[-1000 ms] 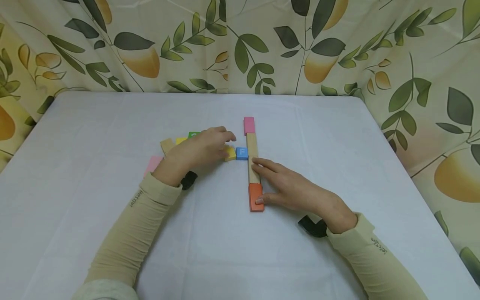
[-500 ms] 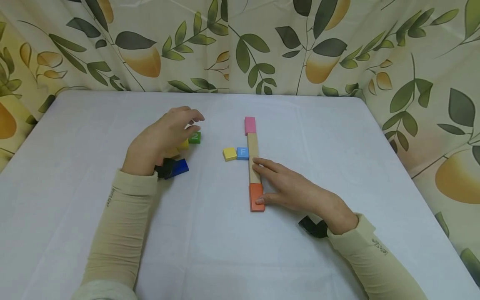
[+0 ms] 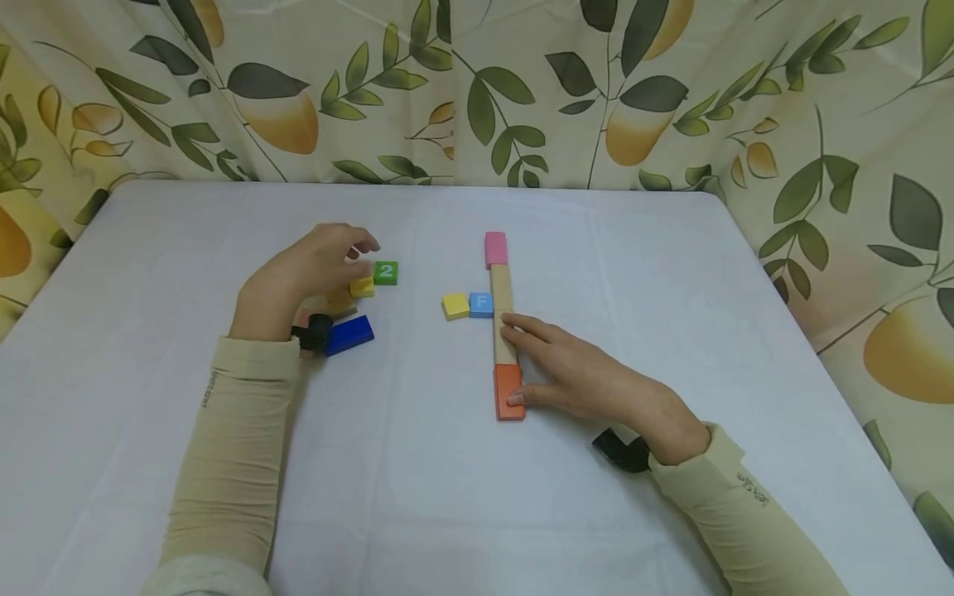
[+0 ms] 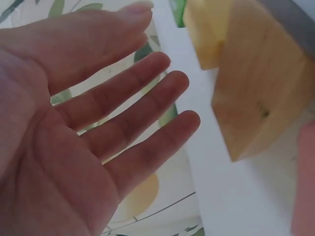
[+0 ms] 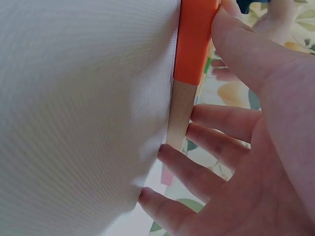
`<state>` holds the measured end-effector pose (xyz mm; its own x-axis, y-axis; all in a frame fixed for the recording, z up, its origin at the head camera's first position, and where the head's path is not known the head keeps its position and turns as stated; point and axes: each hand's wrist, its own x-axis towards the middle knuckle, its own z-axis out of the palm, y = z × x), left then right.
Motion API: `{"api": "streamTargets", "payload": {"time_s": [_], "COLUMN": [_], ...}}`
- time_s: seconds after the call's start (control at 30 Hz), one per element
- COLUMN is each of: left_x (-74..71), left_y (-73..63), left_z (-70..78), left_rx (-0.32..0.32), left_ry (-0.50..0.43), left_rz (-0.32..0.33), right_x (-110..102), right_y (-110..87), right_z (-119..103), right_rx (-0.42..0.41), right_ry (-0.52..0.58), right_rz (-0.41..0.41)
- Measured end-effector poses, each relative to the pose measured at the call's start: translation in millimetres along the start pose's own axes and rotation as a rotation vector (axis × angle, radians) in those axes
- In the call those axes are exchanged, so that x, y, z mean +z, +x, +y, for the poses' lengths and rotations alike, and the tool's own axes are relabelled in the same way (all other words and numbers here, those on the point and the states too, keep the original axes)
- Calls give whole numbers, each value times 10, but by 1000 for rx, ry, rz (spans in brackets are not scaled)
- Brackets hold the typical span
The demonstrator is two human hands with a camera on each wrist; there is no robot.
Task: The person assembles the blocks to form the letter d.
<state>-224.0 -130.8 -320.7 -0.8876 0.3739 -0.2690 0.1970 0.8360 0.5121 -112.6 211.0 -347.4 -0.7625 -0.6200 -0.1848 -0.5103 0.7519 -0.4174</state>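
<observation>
My left hand (image 3: 301, 269) hovers over a loose group of blocks on the left, fingers extended and holding nothing in the left wrist view. Close to its thumb lie a green block (image 3: 386, 273) marked 2 and a yellow block (image 3: 363, 287). A natural wood block (image 4: 261, 64) and a pink block (image 4: 306, 187) are partly hidden under it. My right hand (image 3: 577, 368) rests against a straight row: its thumb is on the orange block (image 3: 506, 385), and its fingertips touch the plain wooden section (image 3: 501, 285). A pink block (image 3: 495, 248) tops the row.
A light blue block (image 3: 481, 305) marked F adjoins the row's left side, with a yellow block (image 3: 455, 306) beside it. A dark blue block (image 3: 350, 337) lies by the left wrist. The white table (image 3: 432, 497) meets a leaf-patterned curtain (image 3: 522, 99) behind.
My left hand has moved left from the yellow block beside the F block to above the loose group, uncovering the green and dark blue blocks. My right hand stays in place.
</observation>
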Motion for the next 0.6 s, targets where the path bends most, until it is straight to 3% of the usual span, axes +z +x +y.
{"api": "streamTargets", "payload": {"time_s": [0.17, 0.37, 0.6], "left_x": [60, 164, 210], "left_y": [56, 106, 114], "left_z": [18, 80, 98], "left_rx": [-16, 41, 97], "left_ry": [-57, 34, 52], "left_rz": [-21, -12, 12], "right_x": [-10, -8, -4], "right_y": [8, 9, -5], "right_z": [1, 4, 7], "right_rx": [0, -6, 2], "right_ry": [0, -5, -5], "right_rz": [1, 7, 0]}}
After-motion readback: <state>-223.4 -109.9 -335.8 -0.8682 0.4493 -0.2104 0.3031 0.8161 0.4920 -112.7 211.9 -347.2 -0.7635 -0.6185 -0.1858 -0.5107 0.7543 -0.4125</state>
